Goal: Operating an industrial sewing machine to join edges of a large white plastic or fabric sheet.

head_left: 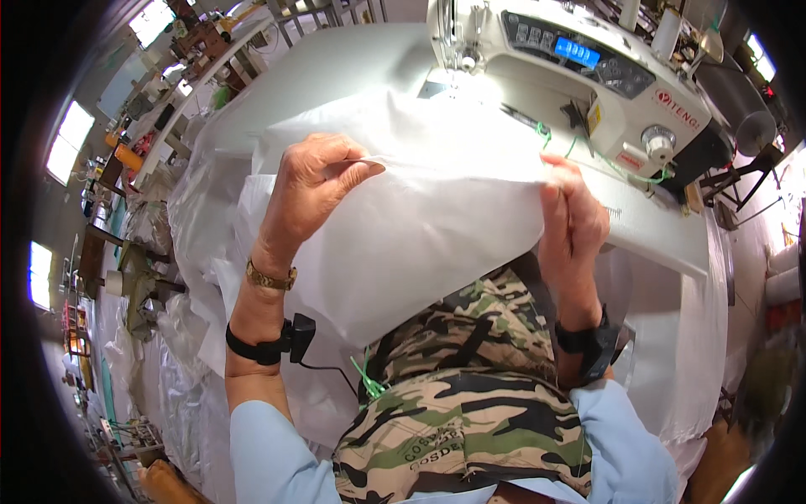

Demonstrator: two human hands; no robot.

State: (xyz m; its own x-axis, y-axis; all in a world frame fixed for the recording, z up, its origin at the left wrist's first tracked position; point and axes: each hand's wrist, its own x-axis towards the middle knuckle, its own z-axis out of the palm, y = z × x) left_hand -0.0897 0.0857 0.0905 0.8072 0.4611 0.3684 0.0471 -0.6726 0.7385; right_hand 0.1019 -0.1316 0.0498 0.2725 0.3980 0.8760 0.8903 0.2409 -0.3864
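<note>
A wide sheet of white, slightly shiny fabric (420, 244) stretches between my two hands and drapes down over my lap. My left hand (315, 181) pinches its upper edge between thumb and fingers. At the other end of that edge, my right hand (575, 206) is closed on the fabric, its fingers curled. The held edge runs nearly level, just in front of a white sewing machine (579, 63). Bright light falls under the machine's needle area (468, 63) and washes out the cloth there.
The machine stands on a pale sewing table (672, 231), with green thread (544, 133) near its base. Thread cones (666, 34) rise at the back right. Heaps of white material (180, 353) lie at the left. A camouflage apron (470, 403) covers my lap.
</note>
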